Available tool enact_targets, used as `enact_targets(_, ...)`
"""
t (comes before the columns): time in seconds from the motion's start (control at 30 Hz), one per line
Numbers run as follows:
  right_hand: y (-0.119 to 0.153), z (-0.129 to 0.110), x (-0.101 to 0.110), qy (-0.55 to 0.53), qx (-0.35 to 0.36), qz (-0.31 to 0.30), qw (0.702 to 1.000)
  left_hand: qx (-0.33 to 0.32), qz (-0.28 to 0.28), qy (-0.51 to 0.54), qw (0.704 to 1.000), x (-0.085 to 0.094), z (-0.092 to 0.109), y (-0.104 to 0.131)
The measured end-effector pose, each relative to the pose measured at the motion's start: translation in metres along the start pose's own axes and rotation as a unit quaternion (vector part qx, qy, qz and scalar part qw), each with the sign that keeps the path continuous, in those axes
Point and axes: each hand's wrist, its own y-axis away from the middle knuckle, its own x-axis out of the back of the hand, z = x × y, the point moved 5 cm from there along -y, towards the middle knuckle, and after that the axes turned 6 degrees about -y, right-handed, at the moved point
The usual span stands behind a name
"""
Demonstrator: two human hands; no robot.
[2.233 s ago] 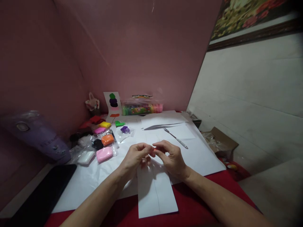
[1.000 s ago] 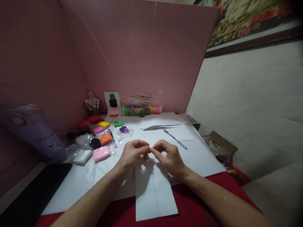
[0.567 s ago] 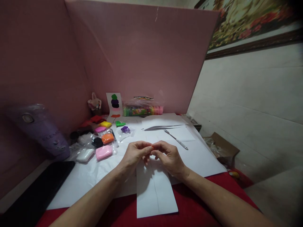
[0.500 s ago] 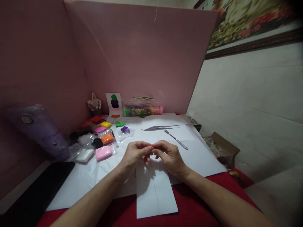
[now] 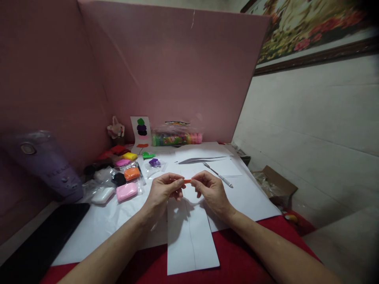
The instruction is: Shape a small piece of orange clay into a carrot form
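Observation:
Stretched between my two hands is a thin strip of orange modelling clay [image 5: 187, 181]. My left hand [image 5: 166, 190] pinches its left end between thumb and fingers. On the other side my right hand [image 5: 211, 193] is closed in a pinch on the right end. Both hands hover above a white paper sheet [image 5: 192, 244] with a line drawn lengthwise on it. Beyond my right hand lies a fork [image 5: 218, 175] with a pale handle. A packet of orange clay [image 5: 132, 173] and a pink clay packet [image 5: 126, 191] lie left of my left hand.
More clay packets, such as a white one [image 5: 103, 195], crowd the left side. A purple tumbler [image 5: 56, 169] and a black flat object [image 5: 47, 236] stand farther left. At the back are a color-sample card [image 5: 140, 132] and a bagged clay set [image 5: 177, 138]. A cardboard box [image 5: 275, 183] sits right.
My hands have moved apart, and the orange clay between them now shows as a longer strip. The view has shifted slightly.

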Motion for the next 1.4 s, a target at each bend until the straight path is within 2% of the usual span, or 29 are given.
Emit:
enact_targets(0.1, 0.0, 0.0, -0.003, -0.024, -0.008, -0.016, 1.0, 0.019, -0.029, -0.018, 0.999, -0.004, -0.002, 0.001)
enact_targets(0.2, 0.004, -0.003, -0.008, -0.004, 0.003, -0.054, 0.999, 0.024, -0.053, -0.045, 0.997, -0.008, -0.003, 0.001)
enact_targets(0.3, 0.007, -0.008, -0.01, 0.049, 0.038, -0.068, 0.996, 0.004, -0.047, -0.054, 0.997, -0.008, -0.003, 0.001)
enact_targets(0.43, 0.009, -0.013, -0.01, 0.138, 0.083, -0.062, 0.985, 0.012, -0.051, -0.057, 0.997, -0.01, -0.004, 0.002)
enact_targets(0.6, 0.009, -0.015, -0.011, 0.144, 0.093, -0.073, 0.982, 0.038, -0.056, -0.026, 0.997, -0.011, -0.004, 0.005)
enact_targets(0.7, 0.008, -0.013, -0.009, 0.156, 0.09, -0.07, 0.981, 0.03, -0.049, -0.021, 0.998, -0.009, -0.001, 0.005)
enact_targets(0.8, 0.008, -0.011, -0.007, 0.145, 0.078, -0.059, 0.985, 0.028, -0.039, -0.037, 0.998, -0.006, 0.0, 0.003)
enact_targets(0.97, 0.005, -0.003, -0.004, 0.096, 0.024, -0.049, 0.994, 0.026, -0.066, -0.092, 0.993, -0.005, -0.003, 0.001)
enact_targets(1.13, -0.002, 0.002, 0.002, 0.015, -0.004, 0.002, 1.0, -0.01, -0.072, -0.052, 0.996, -0.004, 0.0, 0.001)
enact_targets(1.4, 0.001, 0.003, -0.007, -0.044, -0.023, -0.053, 0.997, -0.019, -0.032, -0.058, 0.998, -0.009, 0.006, 0.004)
